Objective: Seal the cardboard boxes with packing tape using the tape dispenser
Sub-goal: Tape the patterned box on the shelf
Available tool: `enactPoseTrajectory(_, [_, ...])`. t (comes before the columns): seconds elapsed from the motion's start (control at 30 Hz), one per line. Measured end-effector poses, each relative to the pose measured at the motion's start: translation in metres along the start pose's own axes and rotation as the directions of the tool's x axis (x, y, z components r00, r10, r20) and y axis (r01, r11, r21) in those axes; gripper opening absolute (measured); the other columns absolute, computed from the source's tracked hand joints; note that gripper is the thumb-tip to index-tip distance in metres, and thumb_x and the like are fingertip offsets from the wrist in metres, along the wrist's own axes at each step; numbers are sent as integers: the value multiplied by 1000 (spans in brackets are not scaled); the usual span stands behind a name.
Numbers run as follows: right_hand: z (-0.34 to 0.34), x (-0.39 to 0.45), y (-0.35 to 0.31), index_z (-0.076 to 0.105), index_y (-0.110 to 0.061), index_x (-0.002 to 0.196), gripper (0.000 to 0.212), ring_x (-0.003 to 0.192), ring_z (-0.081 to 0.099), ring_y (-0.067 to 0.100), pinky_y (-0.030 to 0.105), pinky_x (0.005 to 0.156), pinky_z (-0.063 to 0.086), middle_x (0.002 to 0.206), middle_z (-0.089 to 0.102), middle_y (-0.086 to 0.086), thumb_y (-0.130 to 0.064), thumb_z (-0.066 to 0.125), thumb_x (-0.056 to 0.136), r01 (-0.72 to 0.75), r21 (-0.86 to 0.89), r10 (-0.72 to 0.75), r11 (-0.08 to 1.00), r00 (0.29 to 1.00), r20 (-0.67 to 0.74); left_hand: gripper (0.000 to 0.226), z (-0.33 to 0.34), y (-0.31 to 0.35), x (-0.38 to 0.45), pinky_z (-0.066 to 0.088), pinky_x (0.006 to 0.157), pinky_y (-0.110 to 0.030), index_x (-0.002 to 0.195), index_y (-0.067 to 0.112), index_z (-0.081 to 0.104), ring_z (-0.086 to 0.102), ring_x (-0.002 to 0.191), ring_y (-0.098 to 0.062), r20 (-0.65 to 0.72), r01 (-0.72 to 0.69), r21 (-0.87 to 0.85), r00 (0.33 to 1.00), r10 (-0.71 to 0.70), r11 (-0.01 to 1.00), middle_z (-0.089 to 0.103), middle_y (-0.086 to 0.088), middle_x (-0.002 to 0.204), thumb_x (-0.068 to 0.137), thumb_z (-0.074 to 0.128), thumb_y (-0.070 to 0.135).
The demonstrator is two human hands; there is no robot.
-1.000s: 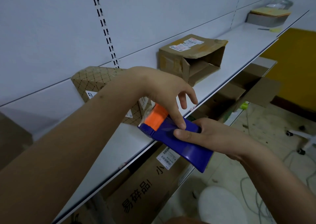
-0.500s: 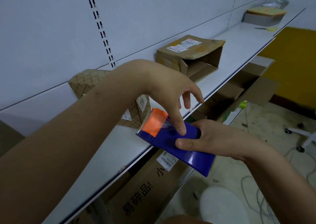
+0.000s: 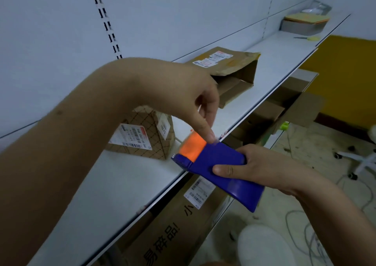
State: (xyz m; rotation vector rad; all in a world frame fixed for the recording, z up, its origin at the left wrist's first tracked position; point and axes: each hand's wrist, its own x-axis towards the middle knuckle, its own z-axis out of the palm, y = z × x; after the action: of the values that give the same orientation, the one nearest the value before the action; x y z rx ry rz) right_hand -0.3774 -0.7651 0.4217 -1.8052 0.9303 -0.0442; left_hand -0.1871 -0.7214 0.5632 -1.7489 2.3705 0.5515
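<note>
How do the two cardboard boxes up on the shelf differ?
The plain brown box lies farther along the shelf, its open end gaping; no opening shows on the diamond-patterned box. The patterned box looks smaller and sits nearer, partly behind the left forearm. Both are cardboard and carry white shipping labels.

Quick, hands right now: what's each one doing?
Left hand: fingers curled, fingertips at the orange end of the tape dispenser; whether it pinches any tape cannot be told.
Right hand: closed around the tape dispenser's blue body.
</note>
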Motion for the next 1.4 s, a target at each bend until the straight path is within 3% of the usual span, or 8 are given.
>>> enactPoseTrajectory(0.13, [-6, 3, 5, 62, -20, 95, 59, 71, 72, 9, 21, 65, 57, 79, 73, -5, -66, 67, 59, -59, -8, 58, 998, 992, -114, 4, 5, -7, -12, 46, 71, -21, 76, 42, 72, 57, 79, 1, -32, -15, 70, 999, 17, 997, 63, 26, 85, 77, 75, 45])
enactPoseTrajectory(0.37, [6, 17, 12, 62, -17, 88, 58, 59, 66, 7, 17, 51, 47, 73, 69, -5, -71, 65, 65, -94, -49, 70, 994, 932, -357, 11, 47, -23, -12, 44, 88, -25, 99, 31, 75, 56, 92, -2, -242, 72, 162, 970, -31, 984, 62, 13, 110, 93, 65, 30])
enactPoseTrajectory(0.6, [19, 30, 21, 58, -17, 81, 61, 61, 62, 10, 22, 54, 46, 71, 65, -1, -77, 56, 71, -140, -263, -2, 954, 881, -474, 56, 80, -27, -20, 51, 85, -24, 110, 35, 68, 52, 98, 1, -270, 135, 45, 956, -118, 990, 54, 20, 110, 75, 51, 75])
enactPoseTrajectory(0.73, [29, 31, 22, 55, -24, 81, 58, 60, 60, 6, 21, 54, 50, 70, 62, -8, -81, 51, 71, -134, -306, -42, 943, 862, -506, 20, 102, -34, -4, 42, 57, -28, 96, 19, 72, 57, 71, -13, -669, 196, 146, 742, -49, 970, 61, 5, 86, 83, 78, 33])
enactPoseTrajectory(0.9, [35, 29, 22, 55, -27, 85, 57, 60, 58, 4, 17, 49, 43, 71, 60, -11, -81, 48, 73, -111, -317, -75, 942, 851, -520, 38, 112, -39, 5, 47, 49, -31, 111, 14, 68, 55, 65, -19, -772, 250, 18, 619, -145, 968, 54, -6, 109, 78, 71, -5])
enactPoseTrajectory(1.07, [30, 20, 23, 57, -28, 100, 67, 62, 56, 0, 12, 47, 36, 73, 58, -15, -84, 42, 66, -70, -329, -120, 942, 843, -525, 56, 94, -46, -1, 55, 77, -31, 140, 12, 53, 56, 75, -12, -770, 304, -132, 567, -290, 944, 47, -6, 132, 87, 72, 9])
enactPoseTrajectory(1.2, [27, 13, 26, 52, -31, 104, 73, 70, 60, 2, 14, 53, 45, 80, 61, -16, -84, 39, 57, -1, -263, -141, 965, 842, -521, 27, 71, -46, -7, 30, 82, -10, 115, 17, 71, 57, 86, -8, -750, 389, -225, 516, -413, 894, 60, 1, 126, 89, 74, 25])
enactPoseTrajectory(1.4, [24, 20, 24, 52, -24, 101, 54, 64, 54, 0, 12, 46, 33, 75, 55, -14, -72, 46, 78, -62, -255, -103, 965, 803, -587, 10, 81, -19, 7, 41, 77, -28, 88, 25, 78, 59, 98, -19, -844, 354, -155, 437, -310, 922, 67, 3, 106, 89, 72, 33])
